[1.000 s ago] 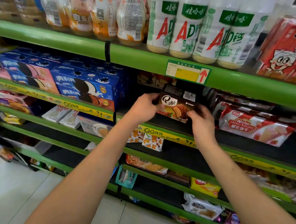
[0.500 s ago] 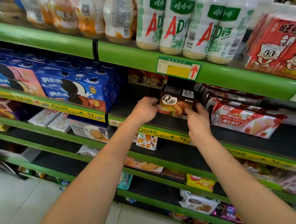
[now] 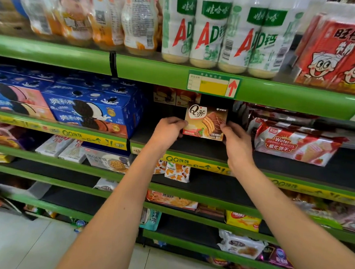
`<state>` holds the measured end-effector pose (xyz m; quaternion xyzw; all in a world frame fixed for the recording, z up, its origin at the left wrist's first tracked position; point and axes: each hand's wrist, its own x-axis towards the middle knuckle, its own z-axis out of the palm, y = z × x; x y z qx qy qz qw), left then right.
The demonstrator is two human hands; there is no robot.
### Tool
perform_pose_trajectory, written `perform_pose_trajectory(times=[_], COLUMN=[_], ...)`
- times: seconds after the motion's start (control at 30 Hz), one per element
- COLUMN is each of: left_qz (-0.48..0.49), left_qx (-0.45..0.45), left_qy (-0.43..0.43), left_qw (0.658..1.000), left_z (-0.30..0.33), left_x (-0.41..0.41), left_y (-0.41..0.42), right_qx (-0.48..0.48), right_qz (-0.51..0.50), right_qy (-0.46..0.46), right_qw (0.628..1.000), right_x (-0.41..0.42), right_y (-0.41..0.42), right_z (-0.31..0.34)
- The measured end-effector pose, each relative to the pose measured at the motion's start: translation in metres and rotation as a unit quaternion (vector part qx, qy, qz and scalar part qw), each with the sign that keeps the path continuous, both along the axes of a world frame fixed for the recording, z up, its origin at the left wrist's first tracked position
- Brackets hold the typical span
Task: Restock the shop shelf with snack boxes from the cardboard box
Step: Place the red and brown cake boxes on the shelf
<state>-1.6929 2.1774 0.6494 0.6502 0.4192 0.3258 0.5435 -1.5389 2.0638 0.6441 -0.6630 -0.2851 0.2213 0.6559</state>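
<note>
Cardboard, glossy and flat-faced, makes up the snack box (image 3: 205,122): a small squarish carton, tan and brown, printed with a big "Q" and a chocolate-striped cake. It stands upright on the dark shelf (image 3: 192,150), its front turned outward, near the middle of the view. The left hand (image 3: 168,131) grips its left edge with curled fingers; the right hand (image 3: 236,141) grips its right edge the same way. Fingertips behind the box are hidden, and whether its bottom edge touches the shelf board is hard to tell.

At 9 o'clock from the box sit blue cookie cartons (image 3: 90,109), matte card with round black biscuits printed on them. At 3 o'clock lies a crinkly plastic wafer pack (image 3: 293,142), pink and white. At 12 o'clock, above a green metal rail with a yellow price tag (image 3: 213,86), stand white plastic bottles (image 3: 221,32), their tops cut off by the frame. At 11 o'clock, similar boxes (image 3: 175,96) sit deep in shadow, print unclear. Lower shelves hold blurred packets.
</note>
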Motion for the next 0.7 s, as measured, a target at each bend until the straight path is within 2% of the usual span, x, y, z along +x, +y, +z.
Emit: perform_pose_trajectory(times=[0.2, 0.27, 0.33, 0.53, 0.7], left_qz=[0.03, 0.046, 0.046, -0.028, -0.043], left_qx=[-0.045, -0.067, -0.091, -0.145, -0.181], left_qy=[-0.003, -0.001, -0.012, -0.112, -0.183], left_qw=[0.999, 0.997, 0.995, 0.983, 0.965], left_z=[0.001, 0.006, 0.009, 0.013, 0.011], left_x=[0.001, 0.002, 0.001, -0.006, -0.008], left_y=[0.001, -0.001, -0.002, -0.003, 0.0], right_qx=[0.002, 0.02, 0.037, 0.092, 0.116], right_qz=[0.02, 0.049, 0.092, 0.176, 0.209], right_qy=[-0.018, -0.012, -0.043, -0.042, 0.012], right_qw=[1.0, 0.999, 0.994, 0.979, 0.971], right_x=[-0.006, -0.005, -0.003, -0.007, -0.001], right_y=[-0.006, -0.009, -0.012, -0.02, -0.021], right_z=[0.004, 0.005, 0.003, 0.004, 0.005])
